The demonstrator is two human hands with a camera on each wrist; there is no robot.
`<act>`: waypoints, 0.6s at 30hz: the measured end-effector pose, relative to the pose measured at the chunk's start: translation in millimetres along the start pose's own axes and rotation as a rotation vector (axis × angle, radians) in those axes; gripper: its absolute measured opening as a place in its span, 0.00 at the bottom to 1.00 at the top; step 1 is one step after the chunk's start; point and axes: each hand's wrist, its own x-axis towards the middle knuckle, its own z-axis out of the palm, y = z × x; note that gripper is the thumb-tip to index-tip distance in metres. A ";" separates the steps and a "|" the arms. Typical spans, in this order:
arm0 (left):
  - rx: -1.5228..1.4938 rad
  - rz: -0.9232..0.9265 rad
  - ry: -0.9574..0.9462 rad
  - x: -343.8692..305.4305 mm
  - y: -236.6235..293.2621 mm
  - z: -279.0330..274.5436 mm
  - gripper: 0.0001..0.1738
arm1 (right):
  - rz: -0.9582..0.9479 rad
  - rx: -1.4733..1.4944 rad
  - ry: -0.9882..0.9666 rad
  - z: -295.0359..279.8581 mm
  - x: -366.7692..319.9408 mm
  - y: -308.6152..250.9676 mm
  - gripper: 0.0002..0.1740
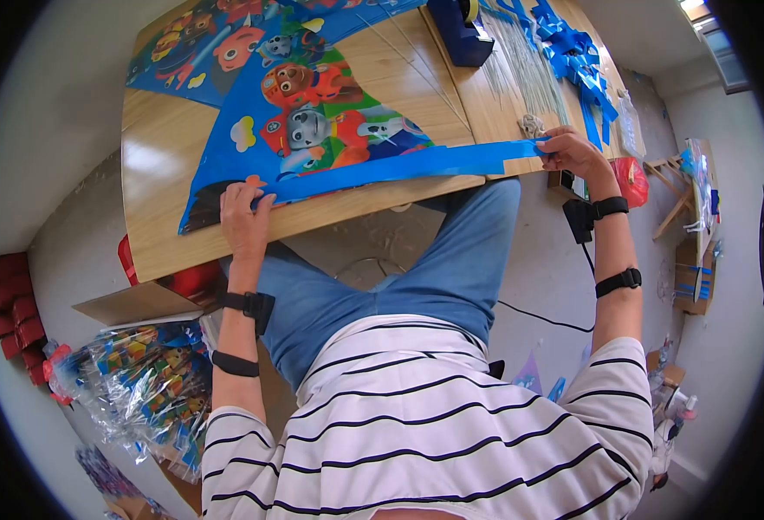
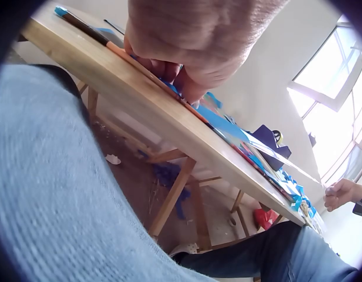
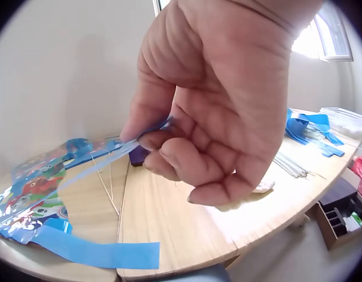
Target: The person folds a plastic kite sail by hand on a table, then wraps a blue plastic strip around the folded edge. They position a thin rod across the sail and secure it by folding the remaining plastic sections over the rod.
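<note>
A long blue strip (image 1: 525,149) stretches taut, its right end raised. Below, a blue band (image 3: 122,255) with a square end reaches past the sheet (image 1: 308,130), blue with cartoon animals, spread on the table (image 1: 157,199).

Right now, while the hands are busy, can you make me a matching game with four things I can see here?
Things:
1. blue strip
2. right hand
3. tape dispenser
4. shirt

Clues:
A. standing on the table
B. white with black stripes
C. bright blue and stretched out
D. pinching the end of something blue

Right pairs: 1-C, 2-D, 3-A, 4-B.
</note>
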 end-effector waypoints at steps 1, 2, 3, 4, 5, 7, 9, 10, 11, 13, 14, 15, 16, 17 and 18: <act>0.001 -0.004 -0.005 0.1 0.9 -0.6 0.14 | 0.011 0.023 -0.056 -6.3 6.7 3.3 0.11; 0.002 -0.003 -0.006 0.0 1.1 -1.1 0.15 | 0.022 0.047 -0.112 -7.0 11.6 6.3 0.11; 0.004 -0.002 -0.005 0.3 1.5 -1.4 0.15 | 0.033 -0.076 -0.090 -5.7 16.5 11.0 0.11; 0.004 -0.001 -0.004 0.6 2.2 -1.5 0.15 | 0.044 -0.201 -0.067 -4.0 21.1 16.1 0.11; 0.009 -0.002 -0.005 0.7 1.9 -1.2 0.15 | 0.054 -0.325 -0.043 -1.8 26.0 22.9 0.11; 0.019 -0.004 -0.006 0.9 0.7 -0.4 0.15 | -0.019 -0.385 0.007 5.9 41.4 48.1 0.13; 0.012 -0.009 -0.004 0.5 1.8 -0.8 0.14 | -0.063 -0.446 0.025 9.9 58.9 65.5 0.13; 0.009 -0.010 -0.004 0.7 2.6 -1.1 0.14 | -0.083 -0.509 0.046 9.5 66.9 74.3 0.14; 0.013 -0.002 0.003 0.7 1.6 -1.0 0.14 | -0.132 -0.624 0.088 12.7 66.1 75.5 0.14; 0.018 0.014 0.012 0.9 0.3 0.6 0.14 | -0.226 -0.856 0.175 19.5 63.0 80.0 0.15; 0.014 0.007 0.008 1.2 0.9 1.0 0.14 | -0.202 -0.902 0.205 21.2 60.1 79.8 0.16; 0.012 0.000 0.004 1.1 0.9 0.6 0.14 | -0.180 -0.948 0.235 22.5 57.0 79.1 0.17; 0.010 -0.007 0.000 0.6 0.9 0.0 0.14 | -0.157 -0.994 0.264 24.9 55.0 78.1 0.18; 0.013 -0.001 0.001 0.1 0.3 -0.2 0.13 | -0.247 -1.071 0.362 27.4 57.8 82.0 0.20; 0.014 0.006 0.002 0.3 -0.3 -0.2 0.13 | -0.337 -1.145 0.462 31.5 60.7 87.0 0.22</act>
